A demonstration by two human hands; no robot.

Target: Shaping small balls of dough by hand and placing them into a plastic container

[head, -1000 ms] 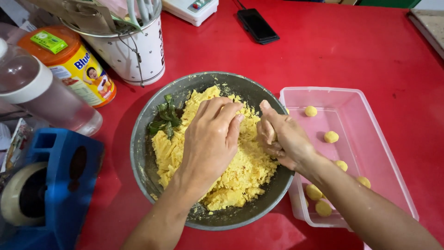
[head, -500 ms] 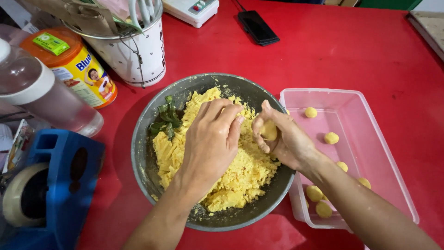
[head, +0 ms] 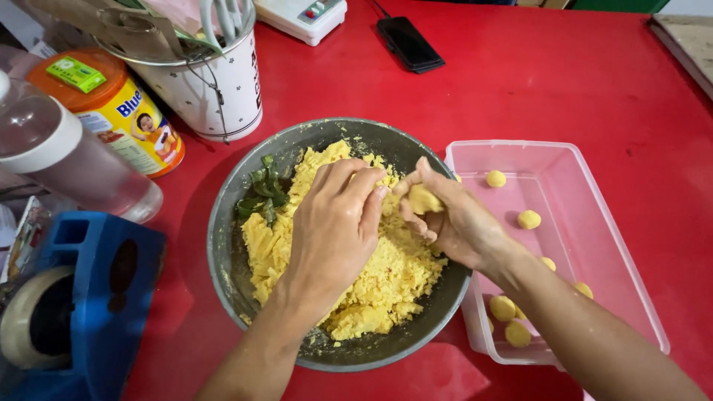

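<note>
At the far left edge stood a blue plastic tape dispenser (head: 82, 297) with a roll of tape in it, and above it lay a clear plastic bottle (head: 67, 160) with a white band. Behind that sat a yellow tin with an orange lid (head: 111, 111), and next to it a white speckled metal cup (head: 215, 89) stuffed with utensils. All of this rested on a red tabletop (head: 564, 82).

In the middle was a round grey metal bowl (head: 230, 267) holding a heap of crumbly yellow dough (head: 379, 289), with a few dark green leaves (head: 264, 193) lying against its upper left wall. The left hand (head: 334, 230) lay palm-down on the dough, fingers together and bent downward, their tips pressed into the heap near the bowl's far side; whether it had a pinch of dough under the fingertips could not be told.

Just beside it, over the bowl's right rim, the right hand (head: 457, 223) was cupped and half closed around a small lump of yellow dough (head: 423, 200), thumb and fingers curled about it. The two hands' fingertips nearly met.

Farther back on the table were a white boxy device with buttons (head: 304, 16) and a black phone (head: 408, 43) lying flat.

To the right, touching the bowl, stood a clear rectangular plastic tub (head: 616, 223) with several small yellow dough balls (head: 529, 219) scattered along its floor, some near its far end and some clustered at the near end beside the right forearm.
</note>
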